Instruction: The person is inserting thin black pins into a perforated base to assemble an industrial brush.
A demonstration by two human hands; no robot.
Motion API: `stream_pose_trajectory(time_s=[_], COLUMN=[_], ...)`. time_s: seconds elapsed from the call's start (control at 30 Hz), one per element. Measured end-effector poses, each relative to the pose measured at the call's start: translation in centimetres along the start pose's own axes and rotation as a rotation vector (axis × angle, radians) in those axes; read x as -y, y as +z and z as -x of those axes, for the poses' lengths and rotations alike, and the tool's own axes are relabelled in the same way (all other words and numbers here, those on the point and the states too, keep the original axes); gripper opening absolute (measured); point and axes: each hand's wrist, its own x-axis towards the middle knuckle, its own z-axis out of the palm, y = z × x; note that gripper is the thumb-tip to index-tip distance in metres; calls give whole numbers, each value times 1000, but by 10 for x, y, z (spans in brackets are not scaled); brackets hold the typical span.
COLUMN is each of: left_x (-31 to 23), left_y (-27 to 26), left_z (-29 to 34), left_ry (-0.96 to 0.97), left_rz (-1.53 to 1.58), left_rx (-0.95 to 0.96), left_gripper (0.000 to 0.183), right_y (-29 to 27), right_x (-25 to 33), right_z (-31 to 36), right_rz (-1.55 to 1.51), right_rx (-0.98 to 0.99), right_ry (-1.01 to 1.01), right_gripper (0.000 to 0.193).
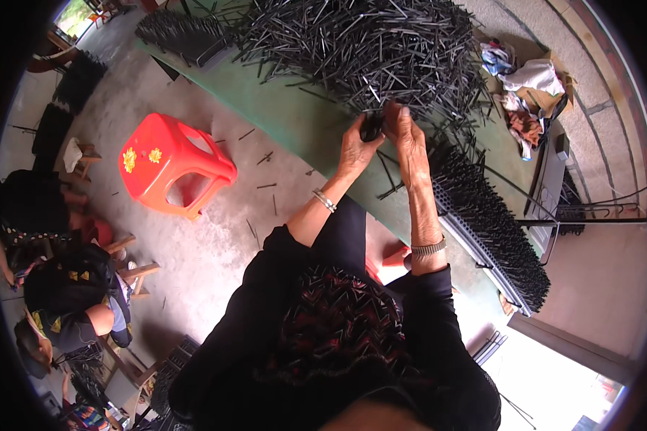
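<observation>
My left hand (360,149) is closed around a small bunch of black pieces (372,126) at the table's near edge. Right beside it, my right hand (405,131) has its fingers pinched together by that bunch; what lies between them is too small to tell. Just beyond both hands spreads a large heap of thin black sticks (370,50). To the right of my right forearm stands a long grey tray (474,251) packed with upright black sticks (492,215). A few loose sticks lie on the green tabletop (295,118) near the hands.
A red plastic stool (151,161) stands on the floor at left, with scattered sticks around it. Another packed tray (207,54) sits at the table's far left. Plastic bags and a cardboard box (564,82) lie against the stone wall at right. People (72,287) sit at far left.
</observation>
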Motion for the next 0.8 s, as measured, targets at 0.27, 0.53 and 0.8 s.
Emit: stream_pose_trajectory(time_s=[0.27,0.53,0.8], left_x=[21,6,-7], left_y=[-13,-20,-35], left_z=[2,-3,18], left_ry=[-119,-556,-733], left_rz=[33,616,648], left_rx=[-17,-182,-114], left_gripper=[26,11,16], right_y=[-11,-12,2], right_x=[-52,-74,-74], right_z=[76,70,27], right_rz=[1321,1583,1651], right_rx=[0,4,33], right_ry=[-154,-303,-22], right_gripper=[38,39,21])
